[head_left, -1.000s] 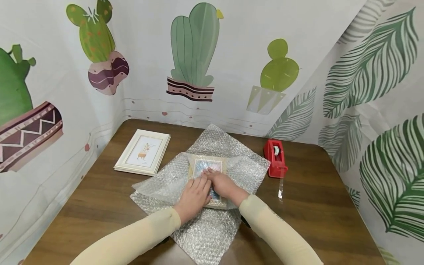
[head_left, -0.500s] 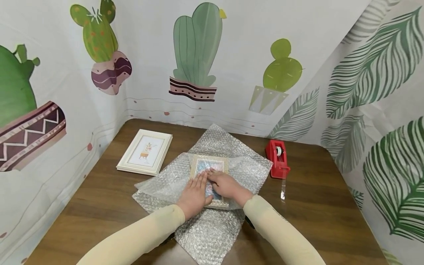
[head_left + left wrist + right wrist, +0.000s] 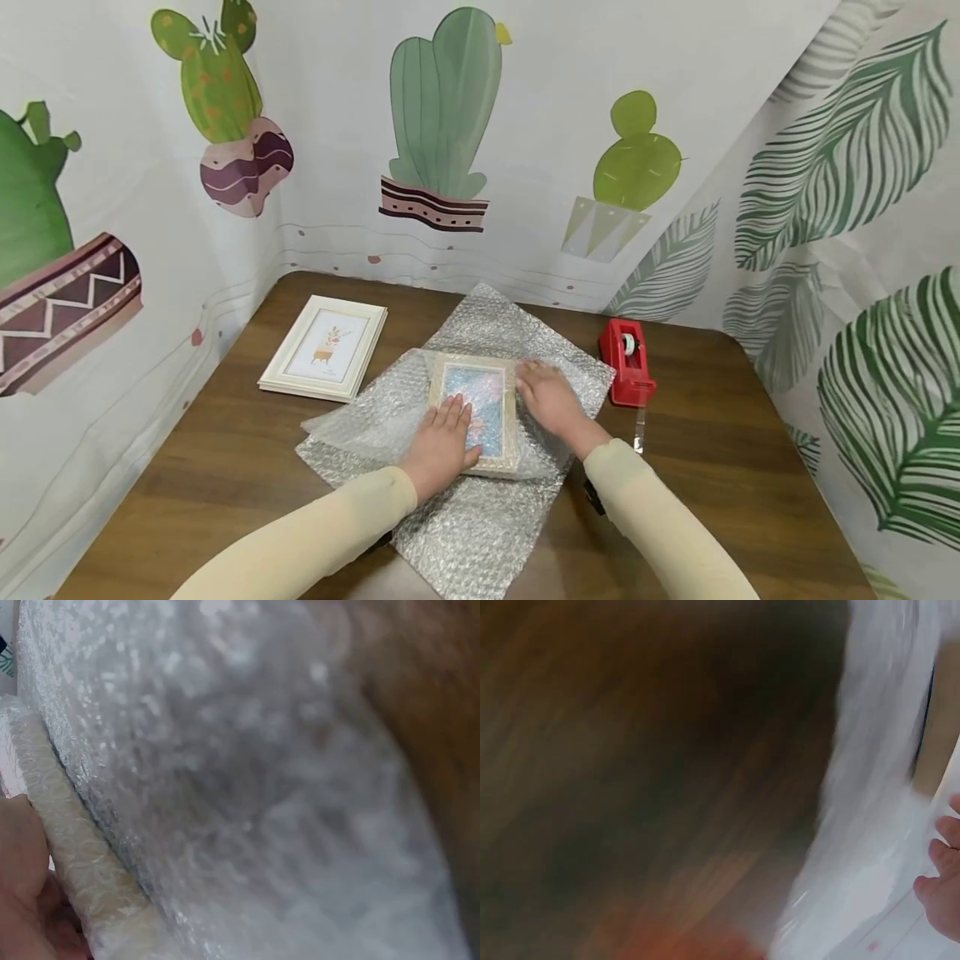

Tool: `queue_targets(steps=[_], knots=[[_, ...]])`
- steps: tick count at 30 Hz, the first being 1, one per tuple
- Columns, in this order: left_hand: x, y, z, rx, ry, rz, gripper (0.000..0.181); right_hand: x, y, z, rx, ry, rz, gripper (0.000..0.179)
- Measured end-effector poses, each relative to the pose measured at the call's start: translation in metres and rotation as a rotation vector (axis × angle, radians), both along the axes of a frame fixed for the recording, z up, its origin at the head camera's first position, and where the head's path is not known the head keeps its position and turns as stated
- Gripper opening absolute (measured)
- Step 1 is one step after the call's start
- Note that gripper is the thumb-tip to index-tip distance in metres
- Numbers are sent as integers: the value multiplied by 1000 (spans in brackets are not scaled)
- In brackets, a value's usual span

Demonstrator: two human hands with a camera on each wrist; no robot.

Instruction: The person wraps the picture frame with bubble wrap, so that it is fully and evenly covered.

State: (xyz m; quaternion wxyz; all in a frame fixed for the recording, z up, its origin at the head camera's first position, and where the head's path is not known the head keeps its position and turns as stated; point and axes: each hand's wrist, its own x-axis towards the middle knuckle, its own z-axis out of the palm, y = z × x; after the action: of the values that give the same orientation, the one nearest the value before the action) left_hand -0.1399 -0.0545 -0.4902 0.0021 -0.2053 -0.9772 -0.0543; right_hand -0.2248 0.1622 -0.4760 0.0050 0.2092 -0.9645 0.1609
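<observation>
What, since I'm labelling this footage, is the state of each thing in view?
Framed picture: flat, face up, seen through bubble wrap
Bubble wrap: partly folded over the picture, near and far corners spread out
White picture frame: flat, face up, unwrapped
Tape dispenser: upright, tape strip trailing from its near end
Left hand: resting on the wrapped picture
Right hand: at its right edge, fingers loosely bent

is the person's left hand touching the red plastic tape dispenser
No, the left hand rests on the cream rectangular bubble-wrapped frame, and the dispenser stands well apart from it.
</observation>
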Motion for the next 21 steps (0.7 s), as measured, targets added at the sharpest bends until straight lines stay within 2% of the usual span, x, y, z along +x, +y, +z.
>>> queue_targets(steps=[4,8,14,18,21], knots=[[1,1,-3,-6,15,9,65,-16,19,-2,-101,-18,-122,41],[0,1,-3,-8,20,4,65,-33,24,-4,-200,-11,-220,33],[-1,-1,-8,27,8,-17,66,-46,31,-7,-135,26,-339,34],[1,-3,-13,78,-28,-16,66,-51,40,-10,-66,-62,-417,42],[2,-3,-15,90,-38,-12,65,-53,46,-11,-14,-124,-461,42]])
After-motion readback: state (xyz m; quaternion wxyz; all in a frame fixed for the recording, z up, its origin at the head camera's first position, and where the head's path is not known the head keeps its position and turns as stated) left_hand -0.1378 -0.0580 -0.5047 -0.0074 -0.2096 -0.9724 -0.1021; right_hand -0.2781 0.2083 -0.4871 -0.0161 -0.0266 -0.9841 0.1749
